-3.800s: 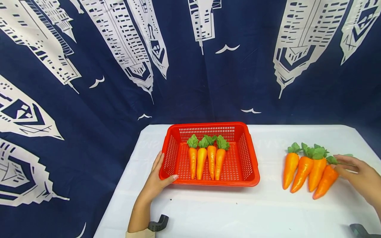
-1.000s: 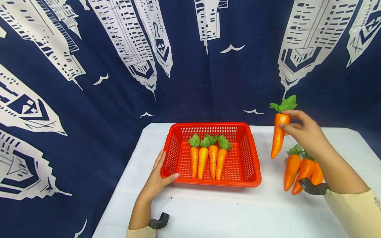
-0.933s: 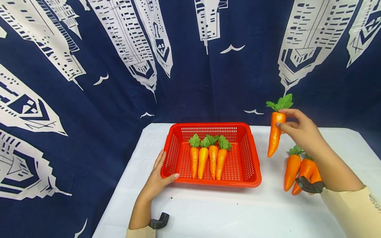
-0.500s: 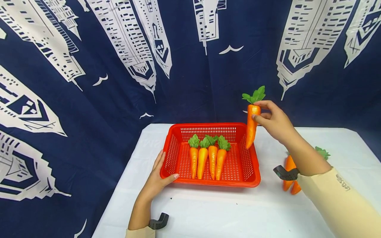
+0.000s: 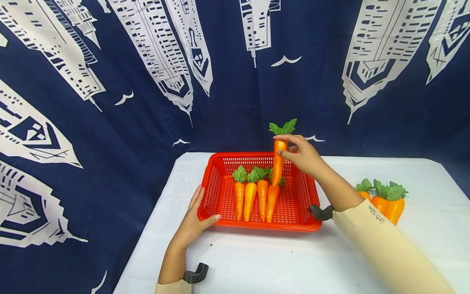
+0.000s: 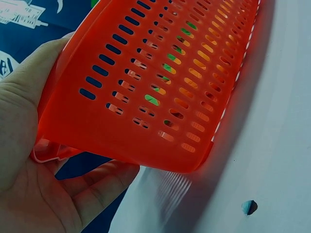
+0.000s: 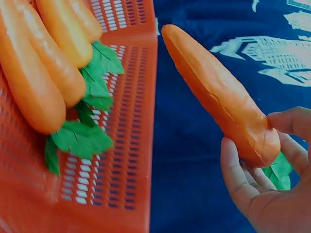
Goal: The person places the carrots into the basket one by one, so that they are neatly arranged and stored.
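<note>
A carrot held tip-down over a red basket of carrots.

The right hand (image 5: 302,156) pinches the held carrot (image 5: 280,163) near its leafy top between thumb and fingers, above the right half of the red basket (image 5: 253,227). Inside lie four carrots (image 5: 250,200) side by side, leaves toward the far wall, tips toward the near one; from the head view the held tip overlaps the rightmost, though it is probably raised clear of it. The left hand (image 5: 194,219) rests at the basket's near left corner, thumb over the near rim and spread away from the fingers along the left side. More carrots (image 5: 392,206) lie on the white table (image 5: 257,261) to the right, partly hidden by the beige sleeve (image 5: 385,245).
</note>
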A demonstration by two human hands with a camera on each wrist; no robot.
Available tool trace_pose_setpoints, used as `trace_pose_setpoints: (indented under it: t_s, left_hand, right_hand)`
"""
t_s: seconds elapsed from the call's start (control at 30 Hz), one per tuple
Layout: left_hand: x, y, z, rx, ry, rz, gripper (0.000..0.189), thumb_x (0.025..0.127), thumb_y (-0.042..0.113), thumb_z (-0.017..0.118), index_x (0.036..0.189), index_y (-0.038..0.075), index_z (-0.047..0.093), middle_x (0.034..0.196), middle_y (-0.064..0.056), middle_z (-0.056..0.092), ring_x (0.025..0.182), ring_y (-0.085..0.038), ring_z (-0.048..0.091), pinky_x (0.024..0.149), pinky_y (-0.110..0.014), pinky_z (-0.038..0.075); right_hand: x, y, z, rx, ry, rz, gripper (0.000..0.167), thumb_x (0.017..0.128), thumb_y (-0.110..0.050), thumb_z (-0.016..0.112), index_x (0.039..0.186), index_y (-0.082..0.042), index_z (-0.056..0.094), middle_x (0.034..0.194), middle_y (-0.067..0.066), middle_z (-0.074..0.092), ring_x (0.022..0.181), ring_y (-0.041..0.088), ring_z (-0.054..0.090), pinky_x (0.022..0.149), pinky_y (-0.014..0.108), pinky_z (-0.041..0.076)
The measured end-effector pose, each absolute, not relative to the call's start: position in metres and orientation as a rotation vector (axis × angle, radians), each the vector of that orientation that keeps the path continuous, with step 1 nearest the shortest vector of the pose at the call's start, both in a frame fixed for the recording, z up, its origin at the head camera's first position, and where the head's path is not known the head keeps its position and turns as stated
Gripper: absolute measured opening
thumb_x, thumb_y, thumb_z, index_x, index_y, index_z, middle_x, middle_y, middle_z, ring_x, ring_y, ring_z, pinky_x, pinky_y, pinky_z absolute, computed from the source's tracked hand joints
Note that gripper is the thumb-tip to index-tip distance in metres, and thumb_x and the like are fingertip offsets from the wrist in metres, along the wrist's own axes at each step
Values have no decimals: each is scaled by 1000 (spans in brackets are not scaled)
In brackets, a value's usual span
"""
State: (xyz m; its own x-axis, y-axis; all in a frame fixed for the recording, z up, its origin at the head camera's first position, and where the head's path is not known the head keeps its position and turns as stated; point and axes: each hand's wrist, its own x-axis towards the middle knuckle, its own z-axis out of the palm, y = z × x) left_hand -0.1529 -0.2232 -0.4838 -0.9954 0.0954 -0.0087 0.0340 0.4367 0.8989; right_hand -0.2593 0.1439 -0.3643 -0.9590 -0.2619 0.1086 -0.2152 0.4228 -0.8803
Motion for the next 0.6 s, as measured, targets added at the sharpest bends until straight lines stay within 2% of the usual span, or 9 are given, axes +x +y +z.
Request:
trace_pose_setpoints:
  t_s: [0.17, 0.3, 0.47, 0.6]
  left_hand:
    - [-154, -223, -484, 120, 2607, 1646, 106, 82, 29, 84, 163, 33, 16, 170, 15, 4, 157, -25, 10, 122, -66, 20]
    - [-154, -223, -485, 126, 2612, 1644, 106, 82, 29, 84, 163, 32, 15, 170, 14, 4, 158, -26, 9, 121, -68, 19]
    - [-153, -223, -485, 110, 2623, 1620, 107, 81, 32, 84, 163, 31, 15, 171, 11, 4, 158, -29, 11, 120, -69, 21]
    - [-153, -223, -483, 100, 2620, 1625, 106, 81, 31, 84, 163, 33, 16, 170, 16, 5, 158, -27, 11, 120, -69, 21]
  right_hand:
    - [-268, 122, -378, -455, 2529, -1616, 48, 96, -12, 67, 143, -17, 57, 139, 23, 39, 114, 40, 65, 82, 33, 61]
    - [-273, 108, -389, -493, 2518, -1553, 47, 95, -12, 69, 140, -17, 59, 136, 21, 40, 106, 34, 65, 82, 33, 59]
    - [-277, 97, -403, -524, 2548, -1403, 49, 93, -10, 64, 141, -14, 59, 128, 19, 44, 86, 23, 54, 73, 27, 50]
    - [-280, 91, -415, -533, 2575, -1293, 52, 89, -6, 63, 140, -12, 60, 119, 18, 46, 75, 21, 45, 65, 27, 43]
